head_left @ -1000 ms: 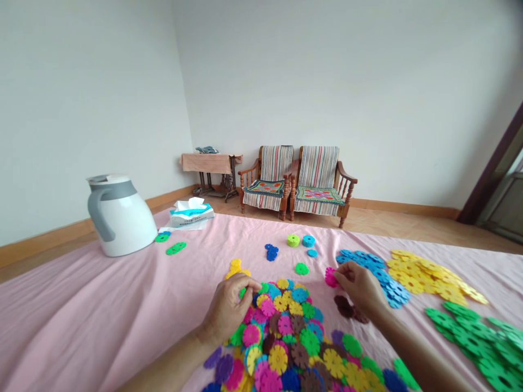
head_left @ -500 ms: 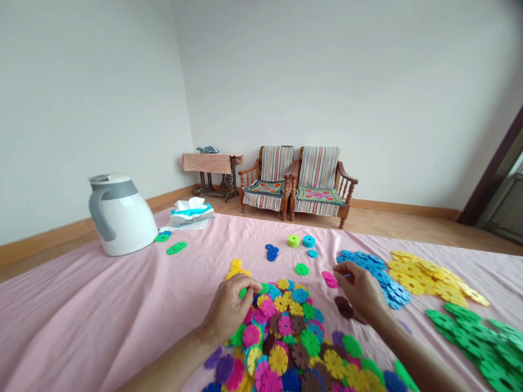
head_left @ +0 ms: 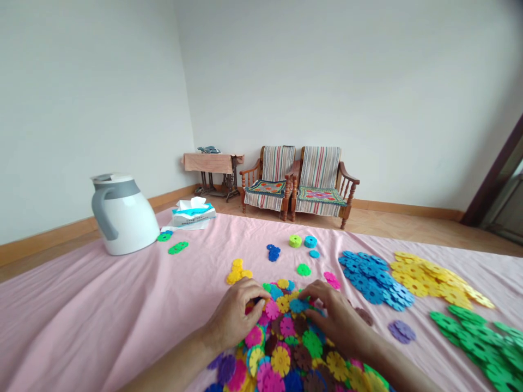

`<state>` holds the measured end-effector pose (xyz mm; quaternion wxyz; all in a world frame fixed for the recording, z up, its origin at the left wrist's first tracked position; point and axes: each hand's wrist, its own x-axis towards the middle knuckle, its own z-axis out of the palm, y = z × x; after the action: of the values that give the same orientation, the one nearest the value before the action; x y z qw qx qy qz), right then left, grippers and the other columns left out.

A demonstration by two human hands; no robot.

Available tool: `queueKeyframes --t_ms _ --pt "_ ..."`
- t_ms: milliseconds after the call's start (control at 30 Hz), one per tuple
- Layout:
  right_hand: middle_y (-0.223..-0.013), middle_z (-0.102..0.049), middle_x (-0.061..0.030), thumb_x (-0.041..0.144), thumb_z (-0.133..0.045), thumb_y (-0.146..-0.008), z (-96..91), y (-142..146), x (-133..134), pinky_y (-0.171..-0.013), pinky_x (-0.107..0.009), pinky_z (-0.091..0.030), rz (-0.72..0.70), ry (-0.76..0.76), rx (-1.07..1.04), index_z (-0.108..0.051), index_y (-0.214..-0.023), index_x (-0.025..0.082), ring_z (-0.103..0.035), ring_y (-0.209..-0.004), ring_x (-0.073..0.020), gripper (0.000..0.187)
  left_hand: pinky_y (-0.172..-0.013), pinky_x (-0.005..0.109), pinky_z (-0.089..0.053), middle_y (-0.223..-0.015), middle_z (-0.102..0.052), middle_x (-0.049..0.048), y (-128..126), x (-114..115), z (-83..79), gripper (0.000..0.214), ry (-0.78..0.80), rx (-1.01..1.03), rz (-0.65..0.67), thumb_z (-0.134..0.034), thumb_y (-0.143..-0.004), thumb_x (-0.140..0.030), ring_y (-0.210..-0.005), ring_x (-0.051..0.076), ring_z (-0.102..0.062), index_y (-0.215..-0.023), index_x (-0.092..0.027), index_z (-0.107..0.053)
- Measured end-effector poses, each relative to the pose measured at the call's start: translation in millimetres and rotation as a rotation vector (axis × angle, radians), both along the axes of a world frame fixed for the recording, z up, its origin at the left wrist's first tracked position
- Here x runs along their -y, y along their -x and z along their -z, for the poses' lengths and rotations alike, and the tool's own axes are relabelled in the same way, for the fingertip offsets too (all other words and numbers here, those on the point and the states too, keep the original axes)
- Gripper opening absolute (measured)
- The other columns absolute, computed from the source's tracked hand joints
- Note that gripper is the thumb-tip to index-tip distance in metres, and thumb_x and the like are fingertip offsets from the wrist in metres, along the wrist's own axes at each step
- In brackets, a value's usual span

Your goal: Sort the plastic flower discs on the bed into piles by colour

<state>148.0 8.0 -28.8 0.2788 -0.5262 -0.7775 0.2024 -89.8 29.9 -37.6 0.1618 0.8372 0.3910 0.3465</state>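
A mixed heap of flower-shaped plastic discs (head_left: 287, 326) in many colours lies in front of me. At its left edge is my left hand (head_left: 237, 313), fingers curled and thumb and forefinger nearly meeting; whatever they pinch, if anything, is too small to make out. My right hand (head_left: 337, 313) reaches over the heap's right side, thumb and forefinger apart, beside a blue disc (head_left: 299, 305). Just beyond the left hand sit several yellow discs (head_left: 237, 272). Pink discs (head_left: 332, 280) lie beyond the right hand, and brown discs (head_left: 363, 316) are partly hidden by it.
Sorted piles of blue discs (head_left: 370, 275), yellow discs (head_left: 435, 277) and green discs (head_left: 474, 337) spread to the right, near purple discs (head_left: 401, 331). A white jug (head_left: 131, 220) and a tissue box (head_left: 193, 216) stand at the left on the pink cloth (head_left: 122, 305). Two chairs (head_left: 321, 179) stand behind.
My right hand has moved left from beside the pink and brown discs to the heap, uncovering the purple discs. My left hand has shifted slightly right and down.
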Motion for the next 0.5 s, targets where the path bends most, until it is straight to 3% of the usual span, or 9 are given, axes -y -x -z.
queueKeyframes --t_ms 133,200,367,500 --pt "-0.09 -0.068 0.0012 0.013 -0.055 -0.072 -13.9 3.0 5.1 -0.079 -0.025 -0.045 -0.183 0.153 -0.111 -0.068 -0.089 0.024 -0.061 -0.085 -0.0149 0.025 -0.075 0.028 -0.046 -0.08 -0.068 0.0046 0.4 -0.8 -0.2 0.022 -0.004 0.001 0.001 -0.05 -0.08 -0.012 -0.081 0.017 -0.06 -0.084 -0.02 -0.07" --pt "-0.09 -0.069 0.0018 0.014 -0.054 -0.073 -14.8 1.8 3.4 -0.077 -0.024 -0.045 -0.205 0.188 -0.135 -0.068 -0.089 0.024 -0.061 -0.085 -0.0144 0.024 -0.074 0.028 -0.046 -0.079 -0.068 0.0044 0.5 -0.6 -0.3 0.022 -0.003 0.001 0.006 -0.049 -0.08 -0.012 -0.08 0.017 -0.06 -0.083 -0.02 -0.07" --pt "-0.076 -0.064 -0.0021 0.019 -0.045 -0.078 6.0 -7.4 -8.4 -0.066 -0.028 -0.042 0.142 -0.019 0.063 -0.063 -0.079 0.019 -0.059 -0.073 -0.0173 0.017 -0.073 0.028 -0.046 -0.077 -0.068 0.0044 0.0 1.5 -1.5 0.021 0.004 0.001 0.001 -0.049 -0.081 -0.012 -0.079 0.017 -0.06 -0.081 -0.019 -0.069" --pt "-0.075 -0.06 -0.0025 0.03 -0.054 -0.076 17.0 -7.0 -10.5 -0.066 -0.029 -0.041 0.203 -0.076 0.146 -0.059 -0.076 0.021 -0.058 -0.075 -0.02 0.011 -0.072 0.028 -0.046 -0.077 -0.067 0.0046 0.0 0.9 -0.9 0.021 -0.002 0.006 -0.022 -0.049 -0.081 -0.013 -0.077 0.017 -0.06 -0.081 -0.019 -0.069"
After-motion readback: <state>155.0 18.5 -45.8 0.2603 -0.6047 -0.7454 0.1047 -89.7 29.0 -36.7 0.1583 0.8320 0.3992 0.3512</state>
